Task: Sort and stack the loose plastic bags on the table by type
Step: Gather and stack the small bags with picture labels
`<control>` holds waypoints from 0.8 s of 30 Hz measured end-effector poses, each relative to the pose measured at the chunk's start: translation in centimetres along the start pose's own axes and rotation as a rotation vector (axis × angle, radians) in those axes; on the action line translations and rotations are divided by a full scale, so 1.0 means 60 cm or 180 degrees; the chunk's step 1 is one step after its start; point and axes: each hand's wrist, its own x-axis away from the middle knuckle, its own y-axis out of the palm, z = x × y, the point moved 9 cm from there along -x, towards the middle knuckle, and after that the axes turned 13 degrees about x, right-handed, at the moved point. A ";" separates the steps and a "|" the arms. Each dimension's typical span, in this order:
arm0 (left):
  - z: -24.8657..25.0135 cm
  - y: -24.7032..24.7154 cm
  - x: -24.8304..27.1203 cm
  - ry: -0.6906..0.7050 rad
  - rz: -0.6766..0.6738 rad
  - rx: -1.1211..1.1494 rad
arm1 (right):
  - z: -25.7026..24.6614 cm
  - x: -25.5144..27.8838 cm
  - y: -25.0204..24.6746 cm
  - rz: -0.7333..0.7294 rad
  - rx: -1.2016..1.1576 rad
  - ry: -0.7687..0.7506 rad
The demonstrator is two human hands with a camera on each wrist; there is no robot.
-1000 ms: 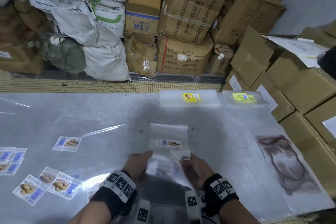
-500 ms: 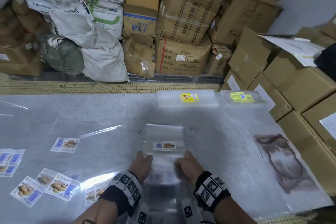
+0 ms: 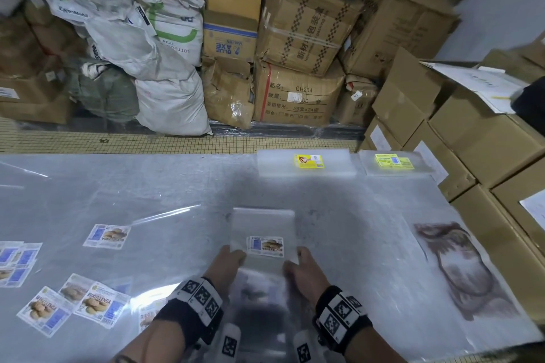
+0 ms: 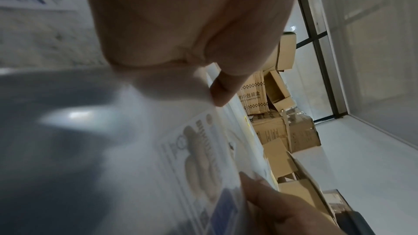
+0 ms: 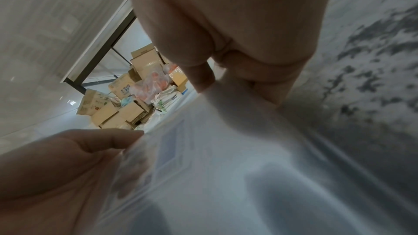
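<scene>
Cardboard boxes (image 3: 300,38) and sacks (image 3: 141,47) crowd the upper frame behind a plastic-covered counter (image 3: 147,197). At lower centre, the left hand (image 3: 228,264) and right hand (image 3: 300,270) pinch opposite edges of biscuit-label bags (image 3: 264,240), apparently squaring the stack; loose bags (image 3: 73,306) wait lower left.

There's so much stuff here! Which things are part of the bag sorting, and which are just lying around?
Part of the job:
- biscuit-label bags held by the left hand and right hand
- loose biscuit-label bags
- yellow-label stack
- green-label stack

Just lying about:
- cardboard boxes
- white sacks
- papers
</scene>
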 end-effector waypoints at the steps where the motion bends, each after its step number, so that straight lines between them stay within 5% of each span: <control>1: -0.004 0.003 -0.001 0.0013 -0.0044 0.0158 | -0.002 0.001 0.000 0.0022 -0.0068 -0.0036; 8: 0.020 0.006 0.027 0.0443 -0.0200 0.0630 | -0.025 0.006 0.007 -0.0174 -0.0750 -0.0341; 15: 0.002 0.014 0.020 0.0292 -0.0564 0.1224 | -0.012 -0.004 0.004 -0.0182 -0.0846 -0.0469; 21: 0.029 0.027 0.025 0.0805 -0.0728 0.0851 | -0.027 -0.008 -0.001 0.0021 -0.0888 -0.0617; 24: 0.075 0.022 0.040 0.1233 -0.0444 0.0508 | -0.067 -0.003 -0.011 0.0020 -0.1072 -0.0966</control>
